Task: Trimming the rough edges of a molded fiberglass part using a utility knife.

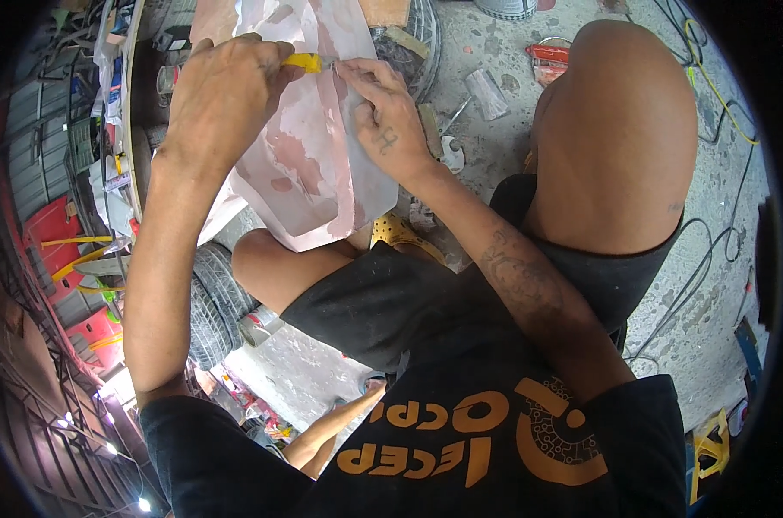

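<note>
A pinkish-white moulded panel [275, 194], patched with darker pink, lies in front of me with a raised ridge along its right part. Above its far half, my left hand [227, 95] is closed around a short yellow tool [305, 62], whose end points right; its exact kind is hidden by the fingers. My right hand [387, 121] rests against the panel's right side. Its fingertips come together beside the yellow tool's end, near a small dark bit I cannot make out.
Tyres [212, 302] and a can [260, 326] stand left of my leg. On the concrete floor to the right lie a scraper-like tool [488, 95], a red item [549, 53] and cables [711, 224]. Another person's legs [335, 427] show low in view.
</note>
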Motion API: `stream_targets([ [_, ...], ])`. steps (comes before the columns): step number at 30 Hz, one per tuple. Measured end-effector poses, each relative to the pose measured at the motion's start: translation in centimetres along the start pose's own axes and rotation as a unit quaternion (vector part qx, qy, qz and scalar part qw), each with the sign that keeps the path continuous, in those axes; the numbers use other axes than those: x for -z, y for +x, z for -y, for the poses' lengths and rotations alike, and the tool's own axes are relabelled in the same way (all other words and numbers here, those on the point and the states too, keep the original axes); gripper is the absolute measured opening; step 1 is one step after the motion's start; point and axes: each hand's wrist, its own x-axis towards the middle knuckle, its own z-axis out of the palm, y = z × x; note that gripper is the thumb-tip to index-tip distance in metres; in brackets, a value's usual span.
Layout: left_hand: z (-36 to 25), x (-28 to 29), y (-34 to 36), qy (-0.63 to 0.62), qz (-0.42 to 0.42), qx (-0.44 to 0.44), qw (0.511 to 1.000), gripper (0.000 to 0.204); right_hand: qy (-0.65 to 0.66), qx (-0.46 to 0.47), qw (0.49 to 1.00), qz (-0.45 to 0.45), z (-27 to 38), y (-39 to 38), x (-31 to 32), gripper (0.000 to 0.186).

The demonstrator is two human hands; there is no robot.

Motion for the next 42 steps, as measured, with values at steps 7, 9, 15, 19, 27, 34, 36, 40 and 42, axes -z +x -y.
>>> stream_targets([
  [7, -0.4, 0.0, -0.3, -0.005, -0.014, -0.011, 1.0, 0.023, 0.004, -0.012, 1.0, 0.014, 0.6, -0.3, 0.5, 0.06],
  [9, -0.5, 0.1, -0.4, 0.001, -0.011, -0.008, 1.0, 0.023, 0.001, -0.01, 1.0, 0.017, 0.6, -0.4, 0.6, 0.059],
  [15, -1.2, 0.5, -0.7, 0.01, 0.003, -0.008, 1.0, 0.023, -0.007, -0.013, 1.0, 0.022, 0.5, -1.0, 0.7, 0.057],
  [19, -0.5, 0.1, -0.1, 0.018, 0.008, 0.004, 1.0, 0.022, -0.026, 0.012, 1.0, 0.013, 0.2, -0.2, 0.4, 0.055],
  [27, 0.2, -0.3, 1.3, 0.01, -0.004, 0.02, 1.0, 0.022, -0.022, -0.015, 1.0, 0.002, -0.3, 1.4, -0.2, 0.055],
  [34, -0.2, 0.2, 1.0, -0.001, 0.007, 0.017, 1.0, 0.023, -0.011, -0.02, 1.0, 0.002, -0.1, 0.8, 0.2, 0.053],
  [36, -0.4, 0.2, 0.7, -0.005, 0.012, 0.018, 1.0, 0.023, -0.006, -0.015, 1.0, 0.006, 0.0, 0.7, 0.3, 0.053],
  [40, -0.7, 0.4, 0.0, 0.008, 0.006, 0.011, 1.0, 0.023, 0.016, -0.038, 0.999, 0.015, 0.5, 0.4, 0.3, 0.054],
  [42, -0.6, 0.3, -0.2, 0.015, 0.008, 0.007, 1.0, 0.023, 0.008, -0.037, 0.999, 0.015, 0.8, -0.1, 0.6, 0.055],
])
